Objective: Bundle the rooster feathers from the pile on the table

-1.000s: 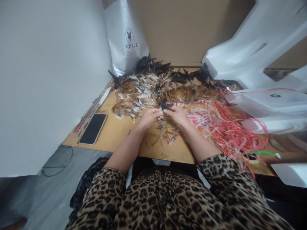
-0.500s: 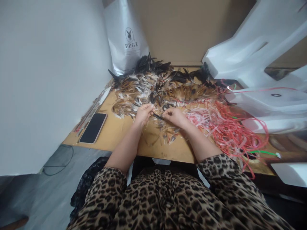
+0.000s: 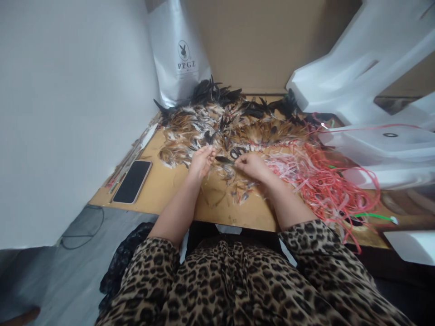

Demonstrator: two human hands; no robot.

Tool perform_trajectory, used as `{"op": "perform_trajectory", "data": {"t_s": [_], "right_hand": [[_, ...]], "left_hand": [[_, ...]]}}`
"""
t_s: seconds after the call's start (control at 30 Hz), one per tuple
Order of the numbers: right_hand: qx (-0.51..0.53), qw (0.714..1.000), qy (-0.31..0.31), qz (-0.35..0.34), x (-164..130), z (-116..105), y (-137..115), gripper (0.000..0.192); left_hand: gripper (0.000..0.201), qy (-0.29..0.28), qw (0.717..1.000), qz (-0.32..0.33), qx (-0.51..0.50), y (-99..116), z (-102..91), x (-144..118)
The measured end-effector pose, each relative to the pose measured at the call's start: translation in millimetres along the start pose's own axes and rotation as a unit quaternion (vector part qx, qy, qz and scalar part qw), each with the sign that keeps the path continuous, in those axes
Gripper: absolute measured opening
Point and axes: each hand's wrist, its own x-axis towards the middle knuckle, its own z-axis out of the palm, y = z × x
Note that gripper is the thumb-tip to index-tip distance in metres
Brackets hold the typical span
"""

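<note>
A wide heap of brown, white and black feathers [image 3: 217, 122] covers the back of a wooden table [image 3: 170, 185]. My left hand [image 3: 201, 162] rests at the near edge of the heap, fingers pinched on a small bunch of feathers. My right hand [image 3: 250, 165] is a short way to its right, fingertips pinched on the end of a dark feather [image 3: 224, 159] that lies between the two hands. Loose feather scraps [image 3: 238, 192] are scattered on the wood just in front of both hands.
A tangle of red and pink plastic strips [image 3: 316, 176] lies right of my right hand. A black phone [image 3: 132, 182] sits at the table's left, by thin sticks along the wall. A silver bag [image 3: 178, 54] stands behind; white foam blocks [image 3: 367, 77] crowd the right.
My hands, which met over the scraps, have drawn apart. The left hand moved left and back toward the heap, and a dark feather now shows between them.
</note>
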Motion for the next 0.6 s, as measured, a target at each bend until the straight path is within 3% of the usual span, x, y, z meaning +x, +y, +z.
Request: {"op": "perform_trajectory", "data": {"t_s": [0.13,0.27,0.4,0.6], "right_hand": [[0.252,0.963,0.050,0.086,4.3,0.5,6.4,0.033],[0.396,0.906,0.095,0.117,7.4,6.1,3.2,0.040],[0.447,0.879,0.119,0.116,9.6,16.9,-2.1,0.040],[0.425,0.891,0.108,0.118,6.2,23.2,-13.3,0.038]], "left_hand": [[0.008,-0.005,1.000,-0.009,-0.024,1.7,0.6,-0.5],[0.006,-0.031,0.999,-0.031,-0.011,-4.2,3.3,-3.7],[0.007,-0.073,0.994,-0.069,0.034,-14.4,6.3,-8.4],[0.008,-0.058,0.997,-0.050,0.022,-10.1,6.2,-7.4]]}}
